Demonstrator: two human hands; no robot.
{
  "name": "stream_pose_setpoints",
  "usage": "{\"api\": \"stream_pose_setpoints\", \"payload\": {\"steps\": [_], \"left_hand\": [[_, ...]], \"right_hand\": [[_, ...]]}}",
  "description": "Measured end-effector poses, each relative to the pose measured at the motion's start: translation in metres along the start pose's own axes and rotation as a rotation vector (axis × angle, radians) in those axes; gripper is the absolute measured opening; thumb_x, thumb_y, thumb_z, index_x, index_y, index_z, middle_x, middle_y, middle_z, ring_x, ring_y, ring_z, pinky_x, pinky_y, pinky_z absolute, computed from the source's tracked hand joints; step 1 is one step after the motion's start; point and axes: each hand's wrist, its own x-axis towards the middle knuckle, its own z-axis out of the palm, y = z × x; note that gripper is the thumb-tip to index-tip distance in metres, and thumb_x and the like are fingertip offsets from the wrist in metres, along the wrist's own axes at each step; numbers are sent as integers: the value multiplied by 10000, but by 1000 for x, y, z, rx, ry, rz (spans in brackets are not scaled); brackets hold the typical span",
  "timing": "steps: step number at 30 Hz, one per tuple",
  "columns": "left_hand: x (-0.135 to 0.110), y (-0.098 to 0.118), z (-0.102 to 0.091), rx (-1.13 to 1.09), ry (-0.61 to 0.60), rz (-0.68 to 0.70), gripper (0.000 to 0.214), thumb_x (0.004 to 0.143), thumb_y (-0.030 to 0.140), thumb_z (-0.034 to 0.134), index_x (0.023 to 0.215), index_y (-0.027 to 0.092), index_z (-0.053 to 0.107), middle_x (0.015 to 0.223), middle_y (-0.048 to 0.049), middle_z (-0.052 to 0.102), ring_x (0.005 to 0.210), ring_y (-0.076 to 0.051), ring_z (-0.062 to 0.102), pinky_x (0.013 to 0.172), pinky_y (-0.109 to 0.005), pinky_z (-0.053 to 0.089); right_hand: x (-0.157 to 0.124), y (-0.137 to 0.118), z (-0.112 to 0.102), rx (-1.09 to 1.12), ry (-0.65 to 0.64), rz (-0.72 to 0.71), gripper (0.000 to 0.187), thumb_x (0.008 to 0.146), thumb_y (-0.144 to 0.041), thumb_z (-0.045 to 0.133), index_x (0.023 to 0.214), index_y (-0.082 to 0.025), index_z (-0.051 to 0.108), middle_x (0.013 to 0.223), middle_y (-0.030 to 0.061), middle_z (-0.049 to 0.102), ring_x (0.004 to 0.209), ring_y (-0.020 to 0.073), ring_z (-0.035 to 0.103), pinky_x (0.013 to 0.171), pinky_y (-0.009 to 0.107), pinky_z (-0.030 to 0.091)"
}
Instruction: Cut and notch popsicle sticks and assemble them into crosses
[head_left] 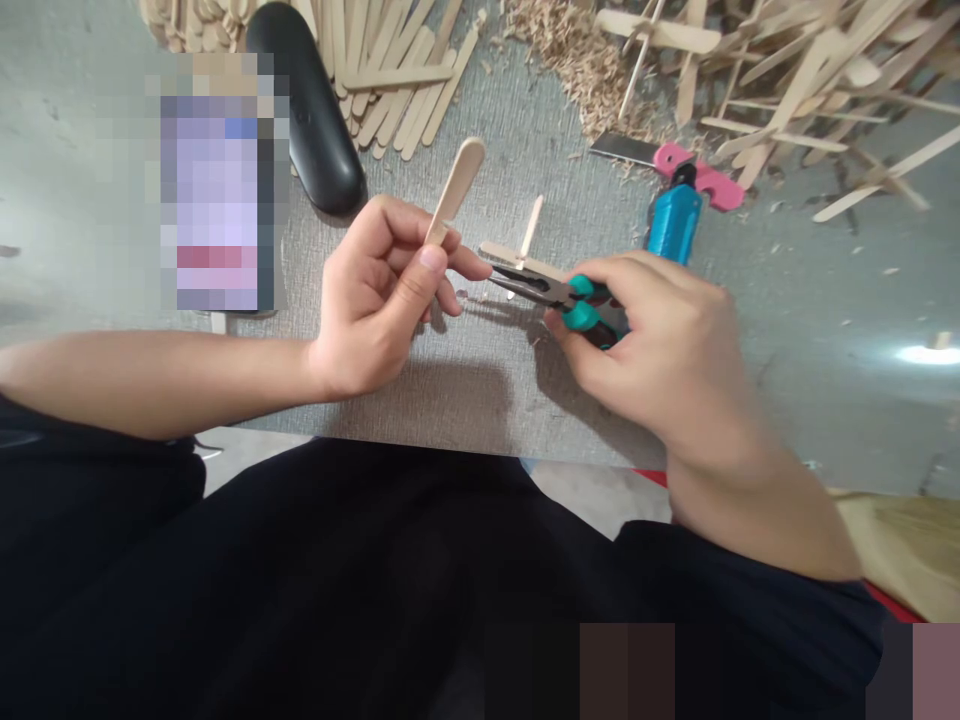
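Between the thumb and forefinger of my left hand [390,300] is a wooden craft stick [459,185], tilted up, with a notch cut in its side near my fingertips. My right hand [660,340] is wrapped around the teal and black handles of needle-nose pliers [544,288]. The pliers' dark jaws point left, with their tips close to my left fingers and apart from the held stick. Just behind the jaws, two crossed craft sticks [529,235] lie on the table, partly covered by the pliers.
A black oblong case [307,110] and a blurred-out phone-like object [217,200] are at left. Loose craft sticks [405,85] lie at the back, beside wood shavings [562,60]. A pink-and-blue cutter [675,205] with bare blade lies behind my right hand. Crossed sticks [802,100] pile at back right.
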Motion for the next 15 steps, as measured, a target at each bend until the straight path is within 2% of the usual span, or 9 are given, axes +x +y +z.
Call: {"api": "stream_pose_setpoints", "payload": {"steps": [6,10,15], "left_hand": [[4,-6,-5,44,-21,-62,529,1093,753,793,1072,243,654,977,-28,911,634,-110,775,564,-239,629],[5,-1,-6,32,-29,-101,546,1078,770,801,1057,244,657,965,-21,906,612,-108,760,553,-244,627],[5,10,-6,-49,-162,-206,531,1050,756,851,1041,254,677,732,28,811,547,-122,729,540,-253,635]], "right_hand": [[-1,2,1,-23,23,-36,200,977,-252,697,1173,-265,735,1063,91,855,965,378,856,760,486,649],[0,0,-2,-9,15,14,153,1014,-289,708,1166,-285,726,1097,82,865,1010,377,857,818,488,661],[3,-7,-8,74,-57,104,154,1001,-250,755,1149,-290,747,1073,88,874,984,369,855,817,492,653]]}}
